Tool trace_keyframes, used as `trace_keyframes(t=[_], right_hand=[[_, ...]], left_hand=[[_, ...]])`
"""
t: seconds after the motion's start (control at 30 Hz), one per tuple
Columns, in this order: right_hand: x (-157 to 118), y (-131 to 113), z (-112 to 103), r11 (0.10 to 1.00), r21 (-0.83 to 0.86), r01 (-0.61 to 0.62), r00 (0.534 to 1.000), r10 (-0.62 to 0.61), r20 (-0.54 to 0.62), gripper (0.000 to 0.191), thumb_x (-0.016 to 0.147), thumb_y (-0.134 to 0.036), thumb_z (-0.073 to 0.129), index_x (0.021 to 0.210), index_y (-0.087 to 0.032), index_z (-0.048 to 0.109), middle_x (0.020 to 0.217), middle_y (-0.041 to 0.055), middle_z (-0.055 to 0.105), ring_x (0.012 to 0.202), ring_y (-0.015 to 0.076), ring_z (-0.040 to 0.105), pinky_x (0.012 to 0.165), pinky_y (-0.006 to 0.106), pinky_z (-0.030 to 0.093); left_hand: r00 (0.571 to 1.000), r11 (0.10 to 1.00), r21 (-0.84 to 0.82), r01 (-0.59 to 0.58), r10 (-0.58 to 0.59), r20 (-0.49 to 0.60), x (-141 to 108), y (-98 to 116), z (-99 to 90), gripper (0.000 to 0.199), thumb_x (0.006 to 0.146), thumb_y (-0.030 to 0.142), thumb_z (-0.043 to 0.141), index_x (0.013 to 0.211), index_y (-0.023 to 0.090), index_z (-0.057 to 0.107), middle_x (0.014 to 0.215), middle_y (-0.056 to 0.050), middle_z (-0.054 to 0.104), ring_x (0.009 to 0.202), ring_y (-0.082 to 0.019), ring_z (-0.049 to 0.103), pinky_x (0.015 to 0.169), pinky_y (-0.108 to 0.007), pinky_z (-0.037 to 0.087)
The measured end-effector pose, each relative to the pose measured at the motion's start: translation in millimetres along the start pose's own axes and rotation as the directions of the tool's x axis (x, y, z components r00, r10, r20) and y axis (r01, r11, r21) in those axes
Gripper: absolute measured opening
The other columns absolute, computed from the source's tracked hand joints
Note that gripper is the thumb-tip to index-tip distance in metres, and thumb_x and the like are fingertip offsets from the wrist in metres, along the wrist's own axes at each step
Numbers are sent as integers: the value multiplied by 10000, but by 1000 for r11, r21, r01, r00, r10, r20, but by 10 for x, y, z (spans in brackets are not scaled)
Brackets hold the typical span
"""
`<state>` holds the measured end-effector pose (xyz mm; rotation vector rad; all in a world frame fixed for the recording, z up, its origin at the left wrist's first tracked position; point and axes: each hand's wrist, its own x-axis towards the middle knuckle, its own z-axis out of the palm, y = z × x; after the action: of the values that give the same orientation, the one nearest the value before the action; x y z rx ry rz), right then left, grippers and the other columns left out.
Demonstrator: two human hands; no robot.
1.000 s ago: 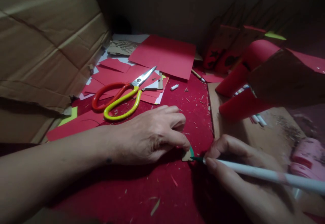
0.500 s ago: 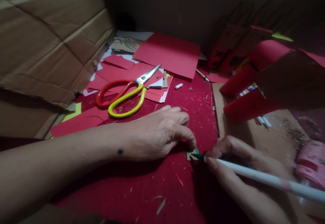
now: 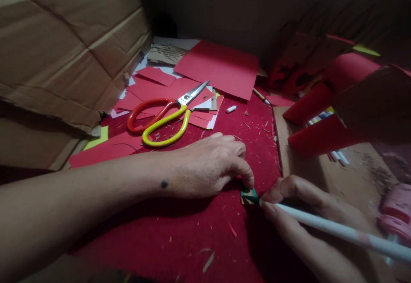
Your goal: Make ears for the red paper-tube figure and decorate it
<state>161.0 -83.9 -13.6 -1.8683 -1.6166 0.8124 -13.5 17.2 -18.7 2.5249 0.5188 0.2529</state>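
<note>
Gripping a green-tipped white marker (image 3: 334, 229), the right hand (image 3: 321, 201) marks a cardboard piece (image 3: 247, 192) held down by the left hand (image 3: 210, 165).

The marker (image 3: 321, 221) is white, with a dark green tip and pale pink band; the card piece (image 3: 248, 192) is tan edged with green. The scissors (image 3: 183, 99) have red and yellow handles and silver blades. The surface (image 3: 144, 236) is deep red, the upper-left cardboard (image 3: 70, 47) brown, the upper-centre scrap (image 3: 167, 55) tan with dark streaks.
</note>
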Motion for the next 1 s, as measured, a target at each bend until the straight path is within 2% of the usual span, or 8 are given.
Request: trace_keyframes(t=[0.2, 0.37, 0.5, 0.67, 0.87, 1.0], right_hand=[[31, 76, 19, 996, 21, 92, 995, -93, 39, 179, 752, -326, 574, 601, -238, 614, 449, -20, 608, 364, 115, 515, 346, 179, 371], [1, -25, 26, 999, 27, 36, 999, -35, -40, 192, 721, -315, 605, 549, -230, 594, 418, -24, 578, 364, 106, 479, 343, 178, 338], [-1, -8, 23, 998, 54, 11, 1000, -11, 2, 194, 721, -339, 601, 564, -226, 601, 436, -12, 595, 369, 111, 490, 349, 181, 348], [21, 109, -20, 998, 29, 57, 993, -59, 103, 193, 743, -354, 588, 598, -230, 618, 466, 1, 627, 384, 130, 537, 355, 192, 380], [-12, 15, -22, 1000, 2, -5, 1000, 5, -17, 195, 721, -361, 593, 566, -243, 606, 450, -17, 608, 375, 121, 507, 356, 196, 362], [-8, -29, -1, 999, -44, -12, 1000, 11, -28, 189, 717, -336, 595, 555, -238, 607, 452, -24, 612, 370, 107, 507, 355, 179, 355]], left_hand=[[1000, 1000, -8, -13, 13, 6, 4, -26, 14, 224, 873, 103, 535, 919, 242, 704, 785, 3, 509, 788, -134, 435, 764, -264, 325], [1000, 1000, -12, -10, 10, 1, 1, -18, 18, 244, 873, 88, 526, 919, 246, 706, 787, 1, 506, 788, -134, 432, 768, -263, 321], [1000, 1000, -11, -10, 10, 3, 2, -13, 11, 242, 879, 98, 523, 920, 247, 709, 779, 0, 498, 782, -136, 429, 763, -261, 322], [1000, 1000, 3, -15, 15, -1, 5, -16, 18, 238, 858, 82, 545, 922, 241, 710, 785, -3, 499, 791, -140, 430, 760, -259, 323], [1000, 1000, 4, -22, 22, -13, -4, -26, 31, 241, 853, 83, 551, 927, 251, 707, 788, -1, 506, 788, -140, 432, 756, -262, 322], [1000, 1000, 8, -21, 21, -20, -12, -28, 33, 238, 861, 86, 541, 920, 246, 707, 783, -1, 505, 779, -139, 431, 752, -265, 320]])
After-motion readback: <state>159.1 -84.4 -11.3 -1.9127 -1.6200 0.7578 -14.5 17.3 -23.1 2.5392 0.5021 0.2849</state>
